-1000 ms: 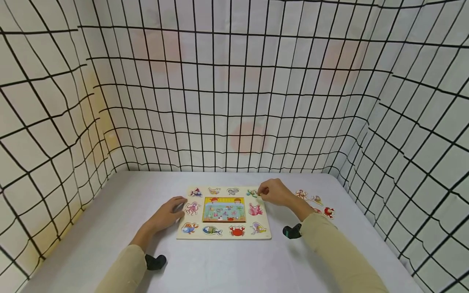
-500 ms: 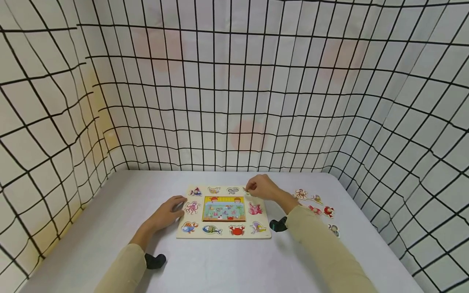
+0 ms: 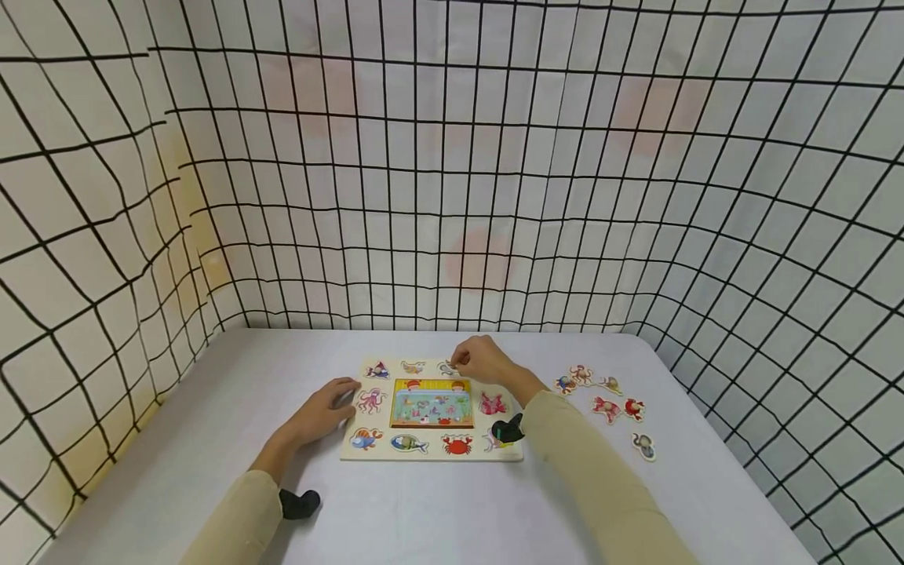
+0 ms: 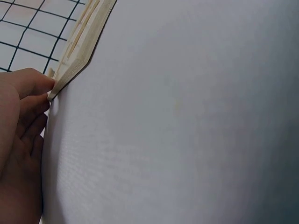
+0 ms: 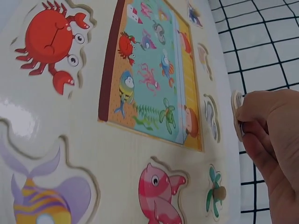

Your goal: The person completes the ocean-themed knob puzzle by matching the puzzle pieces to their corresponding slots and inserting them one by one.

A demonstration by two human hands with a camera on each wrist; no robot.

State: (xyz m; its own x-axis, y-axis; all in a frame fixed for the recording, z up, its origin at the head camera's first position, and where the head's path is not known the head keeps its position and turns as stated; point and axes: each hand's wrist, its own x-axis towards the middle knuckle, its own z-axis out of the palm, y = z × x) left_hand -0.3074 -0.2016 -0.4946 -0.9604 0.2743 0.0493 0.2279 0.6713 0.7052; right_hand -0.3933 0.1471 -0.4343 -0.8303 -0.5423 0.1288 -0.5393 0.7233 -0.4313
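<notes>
A wooden sea-animal puzzle board [image 3: 427, 453] lies on the table. My left hand [image 3: 326, 410] rests at its left side, fingertips touching the edge; in the left wrist view the thumb and fingers [image 4: 39, 81] meet the board's corner. Over the top edge, my right hand [image 3: 487, 361] pinches a small wooden puzzle piece [image 5: 237, 114], its face mostly turned away. Close by is the grey animal's recess [image 5: 211, 119]. The green turtle piece [image 5: 213, 189], with its wooden knob, sits in the board beside the pink fish recess [image 5: 159, 198].
Several loose puzzle pieces lie right of the board, among them a red crab [image 3: 634, 409], an octopus [image 3: 581, 374] and a grey piece [image 3: 644, 446]. A black grid on white cloth [image 3: 452, 196] walls in the white table [image 3: 424, 510] at the back and sides.
My right hand has moved left along the board's top edge, from the turtle corner to the grey animal's recess. My left hand has stayed at the left edge.
</notes>
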